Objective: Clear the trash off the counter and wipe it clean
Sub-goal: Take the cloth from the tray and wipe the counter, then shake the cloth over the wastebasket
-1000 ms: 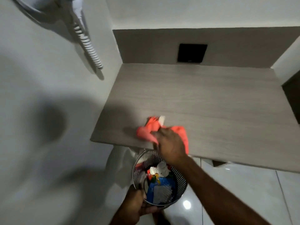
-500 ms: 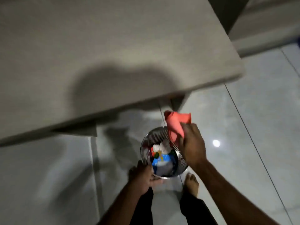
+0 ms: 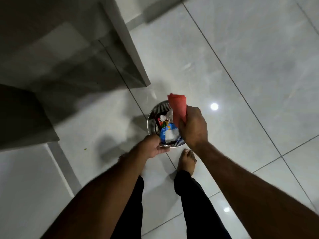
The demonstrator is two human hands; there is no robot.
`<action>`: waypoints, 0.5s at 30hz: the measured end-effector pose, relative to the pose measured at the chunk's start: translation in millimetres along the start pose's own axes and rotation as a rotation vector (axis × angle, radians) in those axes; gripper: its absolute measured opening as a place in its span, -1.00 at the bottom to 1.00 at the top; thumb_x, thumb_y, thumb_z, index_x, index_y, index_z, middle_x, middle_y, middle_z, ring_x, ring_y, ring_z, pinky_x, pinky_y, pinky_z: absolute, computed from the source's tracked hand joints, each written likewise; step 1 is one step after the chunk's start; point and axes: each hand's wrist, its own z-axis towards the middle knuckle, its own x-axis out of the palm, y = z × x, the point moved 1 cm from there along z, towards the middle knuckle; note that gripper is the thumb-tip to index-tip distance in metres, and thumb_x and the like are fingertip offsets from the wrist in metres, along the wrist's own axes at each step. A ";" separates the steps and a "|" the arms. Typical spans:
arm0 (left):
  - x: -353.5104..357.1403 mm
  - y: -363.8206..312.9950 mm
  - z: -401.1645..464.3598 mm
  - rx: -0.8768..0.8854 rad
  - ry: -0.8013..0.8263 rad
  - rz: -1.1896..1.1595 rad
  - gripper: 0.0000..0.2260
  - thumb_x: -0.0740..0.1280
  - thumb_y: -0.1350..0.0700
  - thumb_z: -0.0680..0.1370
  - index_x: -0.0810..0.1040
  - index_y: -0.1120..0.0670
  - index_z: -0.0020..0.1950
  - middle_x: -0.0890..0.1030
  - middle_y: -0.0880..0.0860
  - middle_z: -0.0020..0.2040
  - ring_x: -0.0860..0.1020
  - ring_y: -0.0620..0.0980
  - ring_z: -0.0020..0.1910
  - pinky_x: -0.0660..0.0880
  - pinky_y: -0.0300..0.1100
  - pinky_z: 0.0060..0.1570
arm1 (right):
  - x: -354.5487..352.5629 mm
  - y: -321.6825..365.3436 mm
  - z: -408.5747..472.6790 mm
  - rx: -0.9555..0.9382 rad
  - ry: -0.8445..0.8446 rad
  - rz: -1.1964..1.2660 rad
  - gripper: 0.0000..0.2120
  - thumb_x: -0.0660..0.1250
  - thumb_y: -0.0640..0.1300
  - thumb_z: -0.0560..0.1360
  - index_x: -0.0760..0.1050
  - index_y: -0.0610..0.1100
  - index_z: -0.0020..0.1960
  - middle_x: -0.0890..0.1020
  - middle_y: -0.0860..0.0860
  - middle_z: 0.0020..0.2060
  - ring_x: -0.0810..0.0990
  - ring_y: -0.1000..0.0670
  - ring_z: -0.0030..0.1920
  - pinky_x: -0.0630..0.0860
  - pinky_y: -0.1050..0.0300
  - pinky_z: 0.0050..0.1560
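A round metal mesh trash bin (image 3: pixel 152 116) hangs above the tiled floor, gripped at its near rim by my left hand (image 3: pixel 151 146). Inside lie crumpled white paper (image 3: pixel 166 116), a blue and white wrapper (image 3: pixel 168 133) and small coloured scraps. My right hand (image 3: pixel 194 126) is closed around a red-orange cloth (image 3: pixel 177 105), which sticks up over the bin's right side. The counter (image 3: pixel 57 49) shows only as a grey slab at the upper left, seen from its edge.
Glossy white floor tiles (image 3: pixel 241 66) fill most of the view, with ceiling-light reflections. My bare right foot (image 3: pixel 187 159) and black trouser legs (image 3: pixel 195 204) are below the bin. A dark panel (image 3: pixel 20 114) stands at the left, under the counter.
The view has swung away from the counter down to the floor. The cloth has come off the counter top and is now held over the bin. My left hand keeps its hold on the bin.
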 end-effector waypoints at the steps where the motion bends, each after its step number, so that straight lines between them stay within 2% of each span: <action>1: 5.1 -7.0 -15.0 -0.007 -0.002 0.067 -0.67 0.10 0.25 0.63 0.50 0.19 0.34 0.65 0.13 -0.02 0.64 0.09 -0.11 0.57 0.10 0.17 | -6.2 2.2 -2.5 -0.009 0.002 0.003 -0.76 0.33 -0.07 0.52 0.49 -0.22 0.09 0.54 -0.17 -0.01 0.54 -0.23 -0.03 0.49 -0.05 -0.11; 3: 13.4 -31.5 -54.8 0.022 -0.006 0.119 -0.71 0.13 -0.04 0.64 0.57 0.07 0.15 0.68 0.04 -0.20 0.68 0.04 -0.17 0.62 0.04 0.09 | -25.3 15.7 -9.8 -0.052 -0.008 -0.017 -0.80 0.37 -0.12 0.50 0.49 -0.24 0.03 0.54 -0.19 -0.03 0.54 -0.24 -0.05 0.51 -0.08 -0.16; 4: 16.3 -47.6 -78.9 0.051 0.000 0.118 -0.63 0.12 -0.19 0.62 0.57 0.04 0.03 0.69 0.03 -0.23 0.69 0.03 -0.17 0.62 0.00 0.03 | -39.4 26.0 -14.7 -0.087 -0.025 -0.026 -0.82 0.39 -0.16 0.47 0.50 -0.25 -0.01 0.54 -0.19 -0.06 0.55 -0.25 -0.08 0.51 -0.07 -0.20; 5: 19.4 -66.6 -105.0 0.105 0.030 0.095 -0.52 0.09 -0.33 0.56 0.58 0.03 -0.02 0.70 0.04 -0.18 0.68 0.04 -0.12 0.59 0.00 0.07 | -57.0 38.5 -20.2 -0.136 -0.065 -0.036 -0.83 0.40 -0.19 0.42 0.51 -0.25 -0.05 0.56 -0.20 -0.09 0.55 -0.26 -0.12 0.51 -0.06 -0.26; 7: 26.6 -102.9 -163.4 0.216 0.132 0.017 -0.35 0.11 -0.47 0.45 0.63 0.03 0.09 0.73 0.08 0.00 0.66 0.11 0.05 0.53 0.09 0.21 | -92.6 67.1 -34.7 -0.252 -0.176 -0.070 -0.85 0.33 -0.19 0.31 0.53 -0.22 -0.14 0.58 -0.19 -0.18 0.55 -0.24 -0.23 0.50 -0.03 -0.34; 9: 38.9 -133.2 -233.7 0.336 0.152 0.038 -0.44 0.30 -0.35 0.46 0.66 0.08 0.16 0.74 0.12 0.05 0.70 0.11 0.02 0.61 0.07 0.10 | -134.1 101.1 -50.3 -0.379 -0.256 -0.095 -0.90 0.35 -0.21 0.29 0.54 -0.17 -0.19 0.58 -0.15 -0.24 0.53 -0.20 -0.30 0.46 -0.02 -0.32; 11: 51.1 -154.6 -300.3 0.527 0.027 0.194 -0.72 0.46 0.05 0.50 0.67 0.21 0.10 0.73 0.17 -0.02 0.69 0.08 -0.16 0.63 -0.03 -0.07 | -174.7 134.7 -62.8 -0.430 -0.278 -0.069 -0.85 0.46 -0.27 0.29 0.58 -0.14 -0.16 0.59 -0.11 -0.25 0.54 -0.17 -0.30 0.44 0.00 -0.29; 12: 55.0 -161.6 -327.5 0.616 -0.023 0.256 -0.84 0.46 0.24 0.48 0.66 0.23 0.04 0.70 0.21 -0.06 0.65 0.08 -0.21 0.61 -0.07 -0.09 | -191.4 148.7 -69.4 -0.440 -0.287 -0.047 -0.82 0.47 -0.29 0.29 0.62 -0.15 -0.11 0.61 -0.11 -0.22 0.57 -0.16 -0.27 0.45 0.01 -0.26; 13: 59.1 -169.7 -358.9 0.694 -0.042 0.310 -0.87 0.42 0.37 0.46 0.64 0.25 -0.01 0.66 0.24 -0.08 0.61 0.08 -0.23 0.58 -0.09 -0.12 | -212.5 161.6 -75.8 -0.455 -0.303 -0.020 -0.76 0.46 -0.28 0.32 0.64 -0.17 -0.02 0.63 -0.11 -0.16 0.60 -0.16 -0.22 0.48 0.02 -0.22; 15: 62.3 -186.6 -416.5 0.799 -0.025 0.373 -0.83 0.35 0.47 0.46 0.61 0.25 -0.05 0.61 0.26 -0.14 0.55 0.07 -0.26 0.52 -0.11 -0.17 | -248.0 177.7 -88.5 -0.494 -0.343 0.050 -0.65 0.43 -0.11 0.42 0.60 -0.19 0.19 0.64 -0.14 0.05 0.62 -0.18 -0.02 0.53 0.02 -0.04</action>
